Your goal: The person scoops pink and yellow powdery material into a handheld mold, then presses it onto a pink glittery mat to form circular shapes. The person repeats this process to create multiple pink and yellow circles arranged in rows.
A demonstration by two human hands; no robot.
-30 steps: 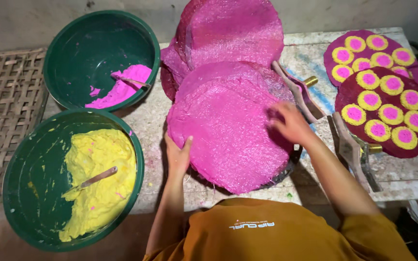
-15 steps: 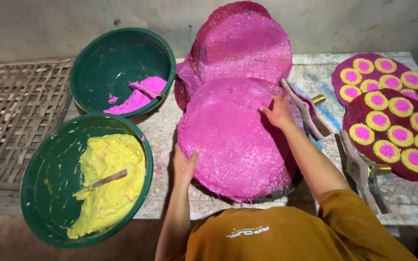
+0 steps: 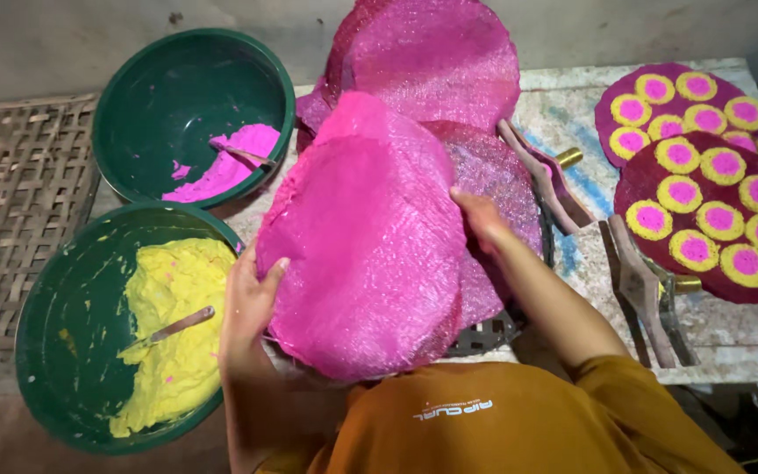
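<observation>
Head view shows, from the left, our green bowl of yellow paste (image 3: 63, 351) and, farther off, the green bowl of pink paste (image 3: 160, 96). Our left hand (image 3: 252, 303) grips the near-left edge of the round pink mesh sheet (image 3: 370, 246), tilted up off the stack; our right hand (image 3: 482, 219) pinches its right edge. Maroon discs topped with yellow-and-pink rounds (image 3: 704, 219) lie far right.

I work in a home food workshop: green basins (image 3: 193, 114) of coloured dough, patterned discs (image 3: 708, 219), stained worktop (image 3: 747, 338).
</observation>
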